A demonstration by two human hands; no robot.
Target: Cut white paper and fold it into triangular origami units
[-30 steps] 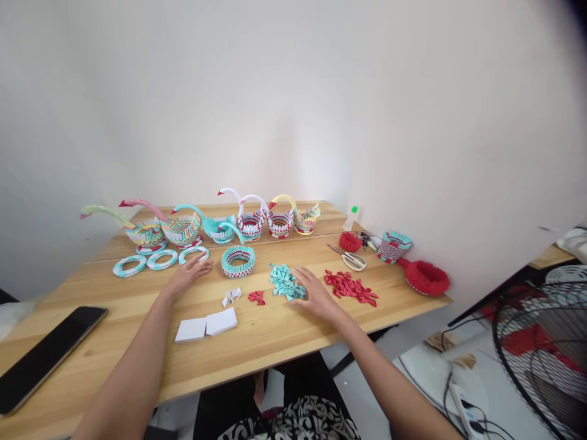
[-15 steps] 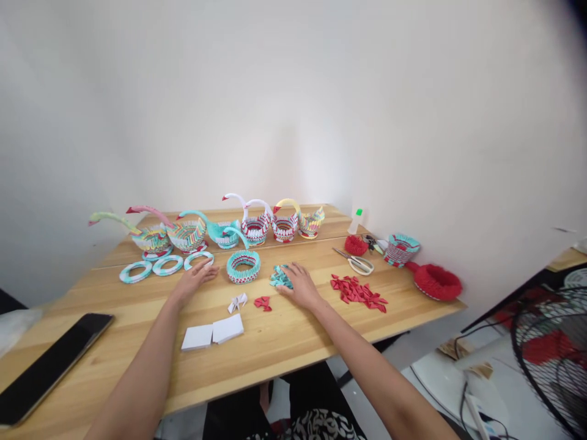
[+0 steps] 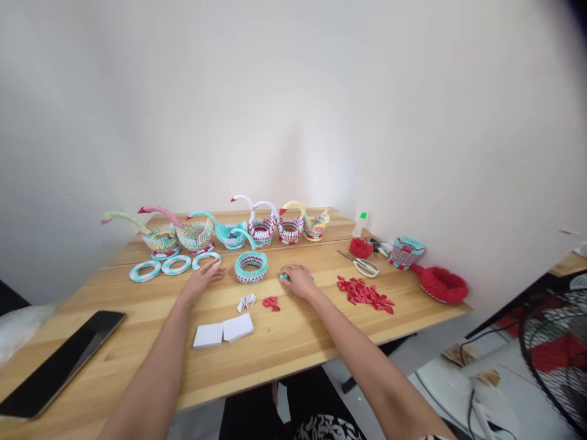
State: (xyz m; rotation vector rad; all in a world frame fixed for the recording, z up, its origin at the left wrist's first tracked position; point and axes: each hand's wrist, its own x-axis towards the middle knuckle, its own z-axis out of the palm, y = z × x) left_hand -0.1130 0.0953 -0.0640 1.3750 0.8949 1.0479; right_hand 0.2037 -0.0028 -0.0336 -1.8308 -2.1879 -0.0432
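Right hand (image 3: pixel 298 282) now covers turquoise pieces (image 3: pixel 284 277), bunching them, fingers together (grip unclear); left hand (image 3: pixel 202 281) beside ring (image 3: pixel 195 263), fingers spread.

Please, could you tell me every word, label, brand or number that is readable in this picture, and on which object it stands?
There is no text that can be read.
Phone: no lettering visible on its dark screen.
White paper pieces: no writing visible.
Green-capped bottle and scissors: too small to tell if marked.
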